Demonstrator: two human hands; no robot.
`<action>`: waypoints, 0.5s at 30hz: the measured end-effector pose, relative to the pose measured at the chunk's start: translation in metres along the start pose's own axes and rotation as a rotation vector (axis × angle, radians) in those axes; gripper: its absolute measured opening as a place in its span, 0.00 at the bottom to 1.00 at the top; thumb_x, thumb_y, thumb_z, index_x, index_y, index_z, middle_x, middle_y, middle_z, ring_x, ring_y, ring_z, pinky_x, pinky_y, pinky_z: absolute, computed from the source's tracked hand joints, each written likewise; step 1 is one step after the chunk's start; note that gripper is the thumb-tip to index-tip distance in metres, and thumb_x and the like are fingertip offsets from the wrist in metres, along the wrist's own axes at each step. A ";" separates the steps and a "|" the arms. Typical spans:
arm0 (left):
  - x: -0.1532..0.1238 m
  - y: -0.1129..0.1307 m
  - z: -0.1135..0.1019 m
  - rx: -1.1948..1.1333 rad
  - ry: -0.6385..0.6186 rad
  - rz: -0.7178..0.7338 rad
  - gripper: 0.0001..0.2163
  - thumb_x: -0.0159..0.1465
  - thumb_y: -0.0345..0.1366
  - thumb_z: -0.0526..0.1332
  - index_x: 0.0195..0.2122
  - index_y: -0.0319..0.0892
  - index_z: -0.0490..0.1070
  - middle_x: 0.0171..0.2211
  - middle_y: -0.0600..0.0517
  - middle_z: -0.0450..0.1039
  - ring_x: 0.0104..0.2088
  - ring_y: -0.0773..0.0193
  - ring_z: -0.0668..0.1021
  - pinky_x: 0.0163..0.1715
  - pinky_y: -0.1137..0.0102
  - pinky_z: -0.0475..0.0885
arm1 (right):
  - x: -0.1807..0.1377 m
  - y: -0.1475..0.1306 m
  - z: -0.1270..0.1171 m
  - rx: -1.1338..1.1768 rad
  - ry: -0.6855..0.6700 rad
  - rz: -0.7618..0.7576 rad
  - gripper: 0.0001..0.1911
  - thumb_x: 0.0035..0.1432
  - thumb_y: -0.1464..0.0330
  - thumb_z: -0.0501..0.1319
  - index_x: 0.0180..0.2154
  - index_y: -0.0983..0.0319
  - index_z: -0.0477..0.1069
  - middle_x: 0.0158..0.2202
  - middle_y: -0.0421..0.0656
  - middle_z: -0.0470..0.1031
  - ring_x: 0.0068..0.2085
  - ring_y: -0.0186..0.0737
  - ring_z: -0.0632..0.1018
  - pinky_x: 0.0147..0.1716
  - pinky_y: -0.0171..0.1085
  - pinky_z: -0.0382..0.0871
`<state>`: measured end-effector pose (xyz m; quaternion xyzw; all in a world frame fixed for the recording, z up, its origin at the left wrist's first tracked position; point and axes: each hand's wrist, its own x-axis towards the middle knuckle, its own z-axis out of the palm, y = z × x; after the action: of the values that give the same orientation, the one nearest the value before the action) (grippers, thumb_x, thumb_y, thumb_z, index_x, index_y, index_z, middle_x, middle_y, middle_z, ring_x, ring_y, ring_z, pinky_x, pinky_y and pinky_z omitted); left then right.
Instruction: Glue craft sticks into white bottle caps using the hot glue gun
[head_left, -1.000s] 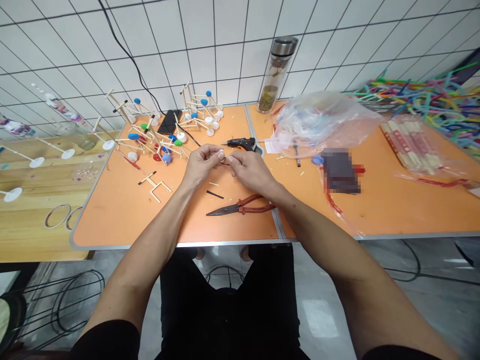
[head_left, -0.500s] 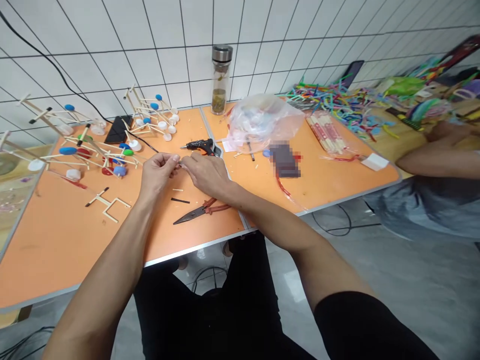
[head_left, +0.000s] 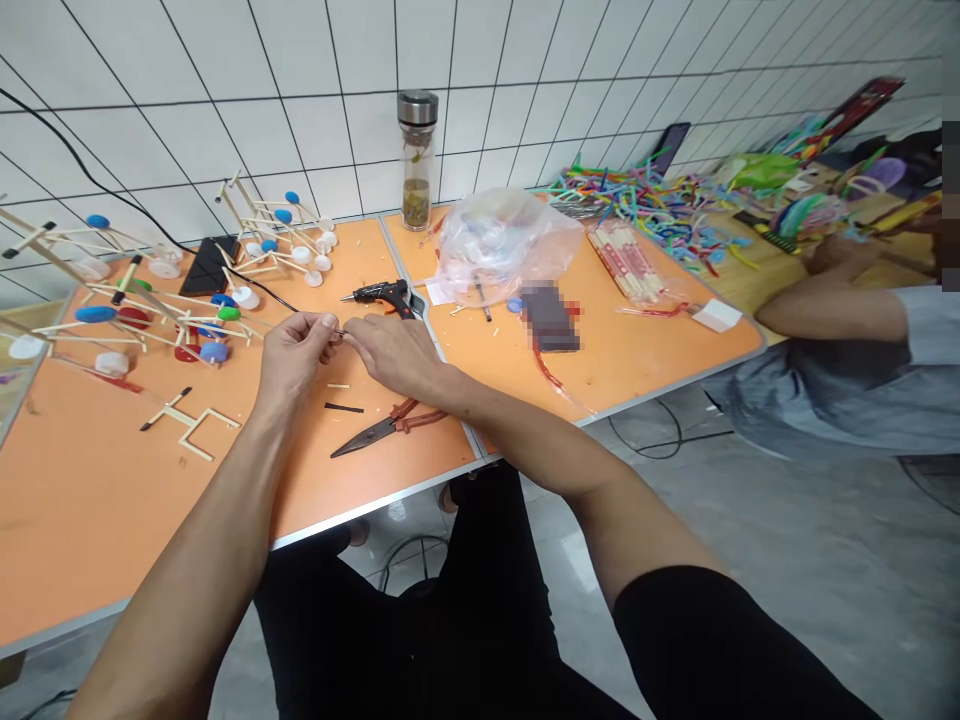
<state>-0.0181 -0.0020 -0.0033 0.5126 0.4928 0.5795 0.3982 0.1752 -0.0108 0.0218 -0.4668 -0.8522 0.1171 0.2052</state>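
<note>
My left hand [head_left: 296, 355] and my right hand [head_left: 394, 352] meet over the orange table [head_left: 247, 480], fingertips pinched together. Between them is something small and dark, too covered by the fingers to name. Below the hands lie a short pale stick piece [head_left: 338, 386] and a thin black strip [head_left: 344, 408]. Nearer to me rest pliers [head_left: 382, 430] with red-brown handles. A flat frame of glued sticks [head_left: 187, 425] with black tips lies to the left of my left hand. Just behind my right hand is a black hot glue gun [head_left: 384, 294].
Stick models with coloured bottle caps [head_left: 96, 314] crowd the left, beside a black phone [head_left: 210, 266]. At the back stand a glass tea bottle [head_left: 417, 165] and a plastic bag [head_left: 502, 245]. Packaged sticks [head_left: 626, 262] and colourful pipe cleaners [head_left: 637, 205] lie right, near another person's arm [head_left: 825, 290].
The view has shifted slightly to the right, so things appear further left. My hands keep the same pinching pose; the other person's arm has moved little.
</note>
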 end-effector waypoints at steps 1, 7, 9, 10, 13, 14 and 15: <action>0.000 0.000 0.000 -0.009 0.002 0.006 0.16 0.61 0.48 0.82 0.33 0.42 0.84 0.27 0.52 0.81 0.23 0.70 0.74 0.24 0.74 0.69 | -0.002 -0.002 -0.001 -0.048 0.002 -0.001 0.17 0.85 0.64 0.52 0.56 0.58 0.80 0.57 0.51 0.86 0.49 0.50 0.84 0.43 0.42 0.66; 0.000 -0.002 0.002 -0.125 -0.030 0.064 0.19 0.56 0.47 0.86 0.42 0.43 0.87 0.34 0.51 0.86 0.31 0.67 0.82 0.34 0.74 0.78 | 0.008 0.004 -0.007 0.365 -0.072 0.077 0.22 0.87 0.61 0.51 0.40 0.59 0.76 0.39 0.43 0.86 0.42 0.43 0.82 0.44 0.38 0.66; 0.003 -0.005 0.002 -0.181 0.000 0.042 0.20 0.56 0.47 0.87 0.43 0.42 0.88 0.35 0.51 0.87 0.31 0.69 0.82 0.34 0.75 0.79 | 0.012 0.008 -0.006 0.534 -0.084 0.071 0.23 0.86 0.63 0.52 0.34 0.58 0.71 0.32 0.39 0.82 0.37 0.38 0.80 0.42 0.36 0.65; 0.004 -0.005 0.002 -0.209 0.025 0.020 0.20 0.55 0.46 0.87 0.43 0.43 0.87 0.36 0.51 0.88 0.30 0.70 0.82 0.34 0.76 0.79 | 0.012 0.010 -0.005 0.576 -0.072 0.062 0.23 0.86 0.63 0.52 0.33 0.58 0.69 0.31 0.38 0.81 0.36 0.37 0.80 0.41 0.35 0.65; 0.007 -0.001 0.000 -0.375 0.130 -0.067 0.17 0.58 0.43 0.87 0.41 0.44 0.84 0.33 0.53 0.87 0.28 0.71 0.82 0.31 0.78 0.78 | 0.009 0.013 -0.001 0.581 0.027 0.033 0.25 0.85 0.58 0.52 0.31 0.57 0.67 0.30 0.39 0.79 0.35 0.38 0.78 0.40 0.36 0.64; 0.008 0.002 0.000 -0.418 0.124 -0.117 0.16 0.59 0.41 0.86 0.41 0.44 0.83 0.34 0.53 0.87 0.27 0.71 0.82 0.31 0.78 0.78 | 0.007 0.014 0.000 0.581 0.059 0.029 0.26 0.85 0.55 0.52 0.32 0.57 0.69 0.30 0.39 0.79 0.34 0.39 0.78 0.40 0.36 0.64; 0.008 0.005 -0.001 -0.456 0.120 -0.155 0.14 0.61 0.39 0.85 0.41 0.43 0.83 0.34 0.52 0.88 0.27 0.72 0.82 0.31 0.78 0.78 | 0.006 0.015 0.000 0.580 0.077 0.016 0.28 0.85 0.50 0.51 0.34 0.57 0.71 0.30 0.40 0.80 0.34 0.40 0.78 0.40 0.37 0.65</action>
<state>-0.0202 0.0044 0.0034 0.3348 0.4101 0.6729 0.5166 0.1839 0.0021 0.0172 -0.3993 -0.7712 0.3398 0.3611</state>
